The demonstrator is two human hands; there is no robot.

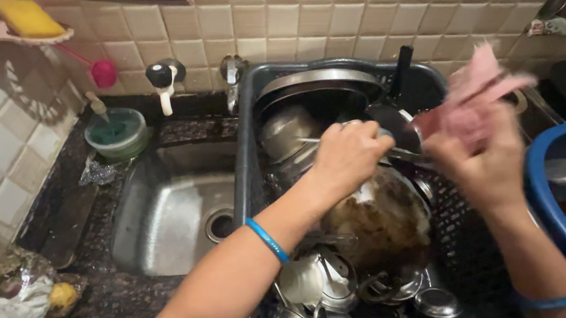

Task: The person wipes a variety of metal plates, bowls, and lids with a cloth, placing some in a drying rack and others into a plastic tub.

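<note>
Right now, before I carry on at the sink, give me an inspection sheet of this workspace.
Surface: dark speckled counter around a steel sink; the basin looks wet.
Job's things: dark dish basket full of steel bowls, lids and cups; a browned steel pot lies in it.
Clutter: crumpled plastic wrapper at the counter's left; round green tub by the tap.
Grippers: left hand closed on a steel utensil handle over the basket; right hand grips a pink cloth, blurred.
Cables: nothing seen.
Surroundings: beige tiled wall; yellow sponge on a pink shelf; blue tub at right.
</note>
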